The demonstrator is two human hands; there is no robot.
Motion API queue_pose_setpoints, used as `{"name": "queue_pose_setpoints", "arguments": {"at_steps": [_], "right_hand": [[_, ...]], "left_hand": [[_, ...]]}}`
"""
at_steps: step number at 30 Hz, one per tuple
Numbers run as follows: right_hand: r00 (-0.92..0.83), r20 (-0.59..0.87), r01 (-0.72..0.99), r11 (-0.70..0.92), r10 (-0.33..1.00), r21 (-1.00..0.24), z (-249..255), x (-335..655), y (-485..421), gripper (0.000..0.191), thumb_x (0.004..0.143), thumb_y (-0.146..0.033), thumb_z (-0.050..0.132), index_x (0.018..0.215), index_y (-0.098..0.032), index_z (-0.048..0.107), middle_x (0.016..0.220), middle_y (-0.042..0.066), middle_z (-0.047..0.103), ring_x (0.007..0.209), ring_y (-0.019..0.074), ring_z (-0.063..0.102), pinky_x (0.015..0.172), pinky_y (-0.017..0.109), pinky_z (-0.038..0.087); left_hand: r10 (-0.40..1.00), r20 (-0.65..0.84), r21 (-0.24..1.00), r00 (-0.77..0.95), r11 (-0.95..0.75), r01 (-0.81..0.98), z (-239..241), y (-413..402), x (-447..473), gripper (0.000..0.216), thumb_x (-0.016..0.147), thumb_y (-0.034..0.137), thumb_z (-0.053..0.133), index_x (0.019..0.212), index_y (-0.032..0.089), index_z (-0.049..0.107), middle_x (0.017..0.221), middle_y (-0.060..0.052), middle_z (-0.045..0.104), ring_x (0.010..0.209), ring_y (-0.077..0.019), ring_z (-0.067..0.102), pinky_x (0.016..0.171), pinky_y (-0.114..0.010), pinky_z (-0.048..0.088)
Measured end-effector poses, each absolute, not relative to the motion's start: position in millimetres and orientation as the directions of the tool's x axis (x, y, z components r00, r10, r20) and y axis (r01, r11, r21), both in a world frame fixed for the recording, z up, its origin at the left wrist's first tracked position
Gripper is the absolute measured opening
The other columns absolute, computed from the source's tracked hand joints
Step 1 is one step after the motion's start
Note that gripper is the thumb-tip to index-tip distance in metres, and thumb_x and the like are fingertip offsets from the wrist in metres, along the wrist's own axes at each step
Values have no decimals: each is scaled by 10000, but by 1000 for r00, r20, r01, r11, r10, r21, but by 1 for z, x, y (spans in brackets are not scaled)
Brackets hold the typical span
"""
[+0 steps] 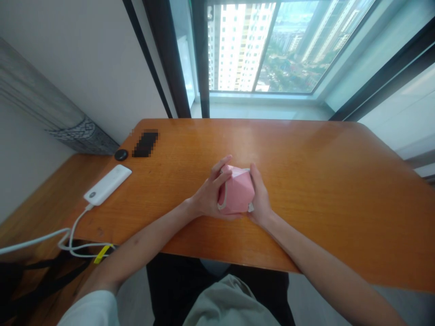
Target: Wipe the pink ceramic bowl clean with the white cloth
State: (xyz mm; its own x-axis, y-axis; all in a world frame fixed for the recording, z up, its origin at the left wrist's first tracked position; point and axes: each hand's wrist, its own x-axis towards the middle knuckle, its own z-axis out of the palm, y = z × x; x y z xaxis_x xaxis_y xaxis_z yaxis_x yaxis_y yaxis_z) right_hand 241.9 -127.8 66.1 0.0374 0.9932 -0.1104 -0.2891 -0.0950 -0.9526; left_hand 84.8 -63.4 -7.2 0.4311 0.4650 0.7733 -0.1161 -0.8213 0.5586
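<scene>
Between my two hands, over the near middle of the wooden table, is a pink faceted object [239, 192] with flat, angled faces and whitish strips along its edges. I cannot tell what kind of thing it is. My left hand [216, 192] wraps around its left side, with fingers over the top left and part of the palm side underneath. On the opposite side my right hand [261, 199] presses against it, fingers pointing away from me. A small white bit shows by the right palm. The object's underside and far side are hidden.
A white power bank [108, 184] with a white cable [76, 226] lies at the table's left. Near it are a round black object [121, 155] and a pixelated dark item [146, 144]. The wooden table [322, 181] ends at a window behind.
</scene>
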Motion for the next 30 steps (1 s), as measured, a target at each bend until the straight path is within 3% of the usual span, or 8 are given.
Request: {"name": "queue_pose_setpoints", "arguments": {"at_steps": [2, 4, 6, 9, 13, 16, 23, 30], "right_hand": [[24, -33, -236, -26, 999, -971, 60, 241, -129, 768, 945, -945, 411, 826, -241, 693, 669, 31, 631, 616, 211, 581, 585, 346, 468], [-49, 259, 0, 260, 965, -966, 52, 246, -129, 749, 976, -918, 380, 760, -252, 648, 655, 37, 611, 624, 212, 565, 604, 358, 451], [-216, 511, 247, 553, 832, -796, 46, 252, -126, 701, 1021, -842, 383, 692, -260, 592, 629, 40, 586, 621, 209, 535, 617, 368, 421], [-326, 593, 395, 676, 736, -622, 44, 257, -124, 609, 1078, -682, 406, 653, -264, 527, 594, 25, 543, 574, 186, 460, 591, 366, 351], [-106, 348, 183, 362, 931, -914, 42, 251, -131, 622, 1086, -715, 394, 661, -270, 485, 565, -12, 468, 537, 168, 399, 542, 337, 323], [-2, 109, -81, 108, 994, -991, 38, 246, -139, 637, 1024, -815, 470, 736, -261, 594, 597, -10, 505, 552, 170, 414, 521, 327, 346], [111, -44, -272, -12, 993, -962, 37, 239, -133, 624, 946, -836, 598, 760, -244, 663, 620, -7, 613, 571, 164, 527, 531, 304, 417], [-244, -400, -644, -456, 883, -614, 41, 235, -116, 580, 897, -795, 659, 1006, -234, 760, 894, 56, 832, 811, 253, 799, 707, 376, 657]], "left_hand": [[461, 792, 554, 401, -818, -154, -12, -62, 84, 1362, 521, 821, 979, 1666, 473, 331, 1692, -136, 365, 1571, -491, 409, 1252, -733, 397], [515, 754, 639, 407, -719, -274, -12, -67, 85, 1286, 647, 837, 909, 1692, 410, 294, 1610, -151, 479, 1476, -454, 539, 1209, -688, 476], [596, 632, 773, 495, -528, -351, -8, -75, 85, 1095, 847, 818, 759, 1716, 369, 267, 1549, -145, 571, 1392, -424, 638, 1170, -648, 534], [643, 510, 860, 571, -368, -354, 0, -84, 85, 859, 987, 726, 639, 1705, 382, 316, 1549, -117, 615, 1407, -404, 657, 1185, -615, 548], [616, 610, 793, 499, -484, -371, -4, -85, 88, 1099, 887, 674, 805, 1730, 341, 184, 1528, -148, 593, 1345, -359, 673, 1185, -576, 534], [623, 636, 770, 455, -548, -326, -12, -86, 89, 1266, 786, 704, 891, 1731, 332, 135, 1521, -159, 564, 1322, -357, 657, 1190, -578, 512], [645, 559, 805, 521, -572, -156, -5, -81, 79, 1227, 811, 720, 866, 1744, 345, 163, 1615, -190, 465, 1385, -374, 601, 1180, -614, 522], [217, 747, 298, 629, -954, -26, 12, -60, 68, 1307, 612, 781, 970, 1713, 471, 337, 1825, -136, 263, 1640, -518, 352, 1277, -763, 391]]}}
